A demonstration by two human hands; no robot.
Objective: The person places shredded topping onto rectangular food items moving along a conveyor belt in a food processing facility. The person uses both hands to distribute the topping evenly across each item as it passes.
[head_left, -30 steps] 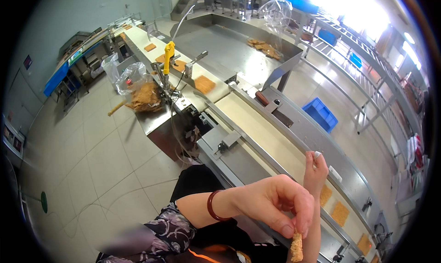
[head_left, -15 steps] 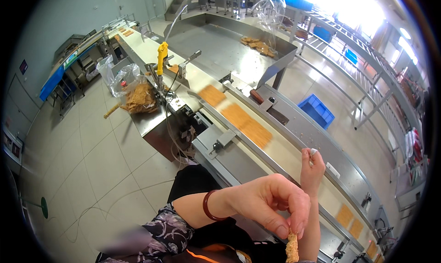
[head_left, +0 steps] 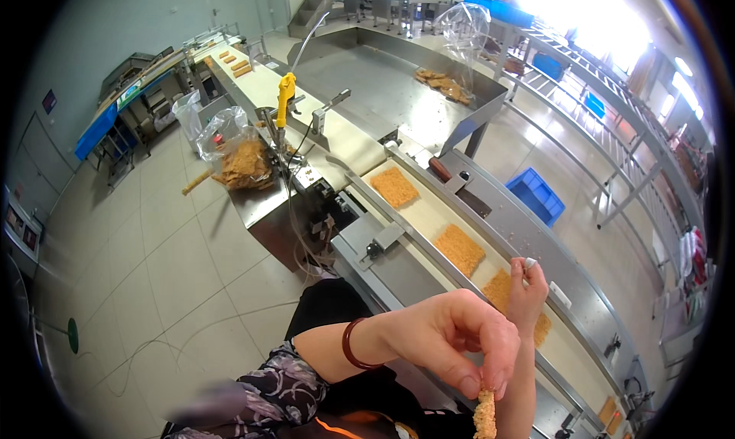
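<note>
The left hand (head_left: pixel 455 343) has its grip closed on a golden, crumbly piece (head_left: pixel 485 417) hanging beneath it. The right hand (head_left: pixel 527 295) curls near square slabs (head_left: pixel 459 250) on the conveyor belt (head_left: pixel 427 215); its grip's state cannot be told.

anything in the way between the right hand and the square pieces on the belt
Nothing visible stands between the right hand and the nearest square piece on the belt; whether they touch is unclear. The left hand, pinching a crumbly strip, hides part of the view nearer the wearer.
</note>
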